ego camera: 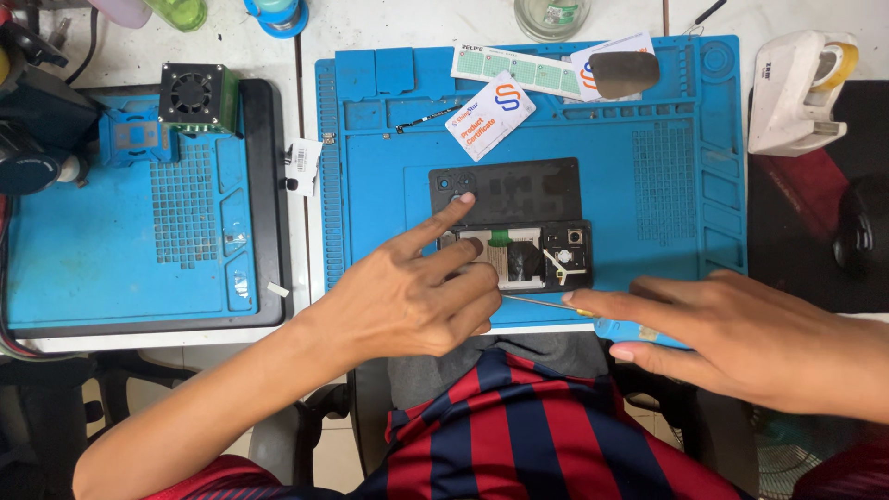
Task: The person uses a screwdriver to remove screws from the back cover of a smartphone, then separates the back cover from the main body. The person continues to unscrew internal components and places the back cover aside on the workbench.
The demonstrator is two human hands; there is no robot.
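Observation:
An opened smartphone (pixel 542 255) lies on the big blue repair mat (pixel 648 185), its inner parts showing. Just behind it lies its dark back cover (pixel 519 190). My left hand (pixel 417 292) reaches over both: the index fingertip presses the cover near its camera holes, and the thumb rests on the phone's left end. My right hand (pixel 732 333) lies at the mat's front edge and holds a thin metal tool (pixel 537 301) whose tip points left along the phone's near side.
Two cards (pixel 491 109) and a dark pick (pixel 623 74) lie at the mat's back. A white tape dispenser (pixel 796 88) stands at right. A second blue mat (pixel 120 231) with a small fan (pixel 192 95) is at left. A glass jar (pixel 553 14) stands behind.

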